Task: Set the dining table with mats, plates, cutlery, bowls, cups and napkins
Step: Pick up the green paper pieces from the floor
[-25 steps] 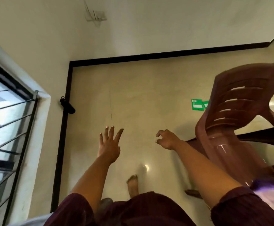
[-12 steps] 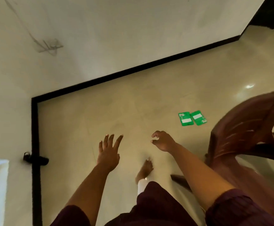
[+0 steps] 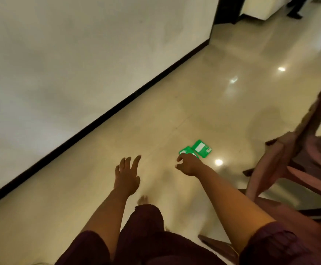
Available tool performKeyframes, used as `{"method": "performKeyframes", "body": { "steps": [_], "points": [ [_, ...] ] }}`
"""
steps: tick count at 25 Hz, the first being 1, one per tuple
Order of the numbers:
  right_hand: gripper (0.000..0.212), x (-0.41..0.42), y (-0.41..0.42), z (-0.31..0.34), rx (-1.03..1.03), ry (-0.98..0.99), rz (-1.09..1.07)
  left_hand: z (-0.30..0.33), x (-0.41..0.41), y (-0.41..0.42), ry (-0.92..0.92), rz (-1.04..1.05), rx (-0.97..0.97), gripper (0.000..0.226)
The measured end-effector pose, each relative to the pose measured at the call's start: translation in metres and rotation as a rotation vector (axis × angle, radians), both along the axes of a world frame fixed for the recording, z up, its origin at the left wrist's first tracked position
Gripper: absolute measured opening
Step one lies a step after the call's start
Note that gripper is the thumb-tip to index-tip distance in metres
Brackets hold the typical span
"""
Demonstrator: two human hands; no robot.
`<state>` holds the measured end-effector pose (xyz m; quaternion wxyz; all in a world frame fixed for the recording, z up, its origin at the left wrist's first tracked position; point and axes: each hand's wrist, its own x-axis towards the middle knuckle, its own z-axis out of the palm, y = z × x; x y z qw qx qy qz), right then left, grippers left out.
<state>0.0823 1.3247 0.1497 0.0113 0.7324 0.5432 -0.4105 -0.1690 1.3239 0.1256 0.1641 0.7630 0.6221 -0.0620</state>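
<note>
Glossy cream tile (image 3: 155,119) fills most of the room underfoot, catching a few bright spots of lamp glare toward the right; a pale wall (image 3: 69,54) runs along the left and far side, edged at the bottom by a black skirting strip (image 3: 117,106). Both arms are stretched out in front over the floor; the left hand (image 3: 127,176) has its fingers straight and a little spread, palm down, holding nothing; the right hand (image 3: 189,164) has its fingers loosely curled and also holds nothing. Two small green packets (image 3: 200,149) with white labels lie flat on the tile just beyond the right hand, side by side and touching; the hand hides a corner of the nearer one, though whether it touches it I cannot tell. A reddish-brown plastic chair (image 3: 293,161) stands at the right, blurred, well apart from the hands. Dark maroon sleeves and clothing show at the near edge, with a bare foot (image 3: 143,199) on the tile below the left wrist. None of the table things, mats, plates, cutlery, bowls, cups or napkins, can be seen from here.
</note>
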Motion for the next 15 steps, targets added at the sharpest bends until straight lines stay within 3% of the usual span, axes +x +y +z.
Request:
{"method": "performKeyframes", "body": {
  "steps": [4,10,15],
  "points": [
    [0.04,0.046,0.047,-0.001,0.028,0.031,-0.188,-0.014,0.079,0.086,-0.054,-0.253,-0.04,0.08],
    [0.038,0.124,0.099,-0.015,-0.026,0.034,-0.693,-0.036,0.168,0.226,-0.083,-0.653,-0.114,0.081],
    [0.033,0.155,0.139,-0.063,-0.051,0.128,-0.919,-0.089,0.213,0.296,-0.171,-0.431,-0.373,0.075]
  ]
}}
